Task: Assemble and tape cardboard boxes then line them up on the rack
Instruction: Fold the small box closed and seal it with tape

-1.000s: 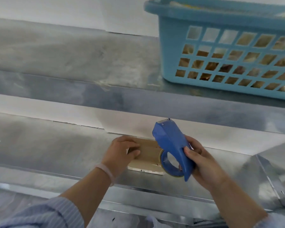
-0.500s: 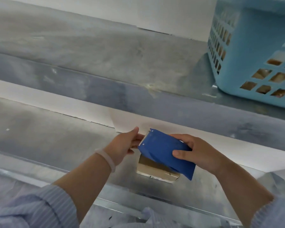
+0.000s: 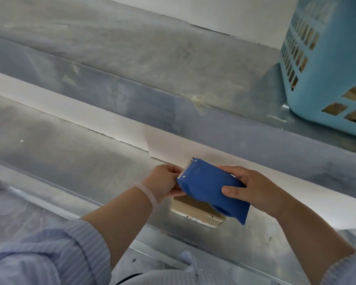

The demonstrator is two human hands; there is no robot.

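A small brown cardboard box (image 3: 195, 211) lies on the lower metal shelf (image 3: 74, 159) of the rack, mostly hidden under the tool above it. My right hand (image 3: 253, 188) grips a blue tape dispenser (image 3: 208, 188) over the box, its toothed blade pointing up and left. At that blade end my left hand (image 3: 164, 182) has its fingers curled against the dispenser's edge; whether it pinches the tape or the box is hidden.
A light blue plastic basket (image 3: 325, 64) holding brown cardboard stands on the upper shelf (image 3: 152, 58) at the right. The upper shelf's front rail (image 3: 173, 112) overhangs close above my hands. White wall shows behind both shelves.
The dispenser has turned from upright, roll showing, to lying flat over the box. My left hand slid from the box's top to the blade end. The view has shifted left, pushing the basket rightwards.
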